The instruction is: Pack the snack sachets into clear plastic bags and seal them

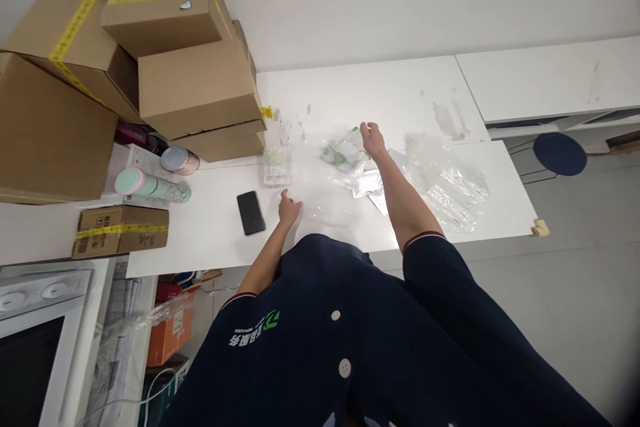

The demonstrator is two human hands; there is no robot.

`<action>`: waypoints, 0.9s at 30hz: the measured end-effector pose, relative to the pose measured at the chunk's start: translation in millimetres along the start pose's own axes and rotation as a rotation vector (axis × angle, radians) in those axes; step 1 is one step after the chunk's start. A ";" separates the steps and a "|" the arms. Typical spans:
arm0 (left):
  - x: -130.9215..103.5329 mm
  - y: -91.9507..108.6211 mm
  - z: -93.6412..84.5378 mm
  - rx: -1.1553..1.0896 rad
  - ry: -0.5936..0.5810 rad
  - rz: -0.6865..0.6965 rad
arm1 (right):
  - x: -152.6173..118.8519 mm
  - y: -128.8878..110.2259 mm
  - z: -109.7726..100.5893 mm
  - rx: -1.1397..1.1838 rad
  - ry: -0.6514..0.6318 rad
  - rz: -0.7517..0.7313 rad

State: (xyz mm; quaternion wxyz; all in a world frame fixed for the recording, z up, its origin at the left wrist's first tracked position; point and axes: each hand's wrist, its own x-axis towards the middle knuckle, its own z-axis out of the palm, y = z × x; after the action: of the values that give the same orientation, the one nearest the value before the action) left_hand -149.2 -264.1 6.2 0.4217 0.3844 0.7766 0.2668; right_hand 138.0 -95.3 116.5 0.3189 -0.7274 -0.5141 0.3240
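Observation:
My right hand (373,140) is bent at the far side of a clear plastic packet with green parts (343,155), its fingertips closed at the packet's upper corner. My left hand (289,208) lies low on the table by the near left edge of a large clear plastic sheet or bag (327,203), thumb and index finger apart. Just beyond the left hand is a stack of small clear packets (277,167). Silver foil pouches (367,183) lie under and beside my right forearm.
Crumpled clear plastic bags (450,180) spread over the right part of the white table (360,87). A black phone (251,213) lies left of my left hand. Cardboard boxes (200,87), a mint bottle (150,185) and a jar (180,160) fill the left side. A blue stool (560,153) stands right.

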 end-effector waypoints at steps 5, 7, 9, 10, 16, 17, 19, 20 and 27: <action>-12.2 -5.4 4.8 0.278 -0.018 0.021 | -57.5 79.4 8.2 -0.690 -0.184 0.147; -14.5 -5.8 6.4 0.408 -0.050 0.020 | -83.0 102.9 15.8 -0.799 -0.284 0.149; -15.0 -6.0 7.2 0.481 -0.079 0.007 | -97.6 118.6 22.4 -0.824 -0.338 0.124; -14.6 -6.4 7.1 0.501 -0.091 -0.009 | -100.5 124.1 24.7 -0.831 -0.365 0.115; -9.3 -20.4 -0.9 0.453 -0.041 -0.116 | -97.4 140.9 23.3 -0.970 -0.412 -0.076; -8.6 -24.3 -2.3 0.430 -0.039 -0.119 | -97.0 141.8 20.3 -0.969 -0.399 -0.126; -7.5 -31.8 -3.5 0.353 -0.056 -0.143 | -95.1 140.8 10.3 -0.938 -0.371 -0.175; -7.1 -34.7 -3.0 0.299 -0.065 -0.158 | -93.2 138.6 2.9 -0.910 -0.337 -0.176; -7.3 -26.1 24.2 -0.002 -0.098 -0.144 | -94.7 99.1 -52.0 -0.071 0.300 -0.036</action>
State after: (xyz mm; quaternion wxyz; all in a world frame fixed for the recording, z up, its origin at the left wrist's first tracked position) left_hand -135.6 -282.6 -21.9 0.4778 0.3400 0.7802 0.2175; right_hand 208.4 -219.0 81.7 0.3720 -0.7692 -0.4847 0.1873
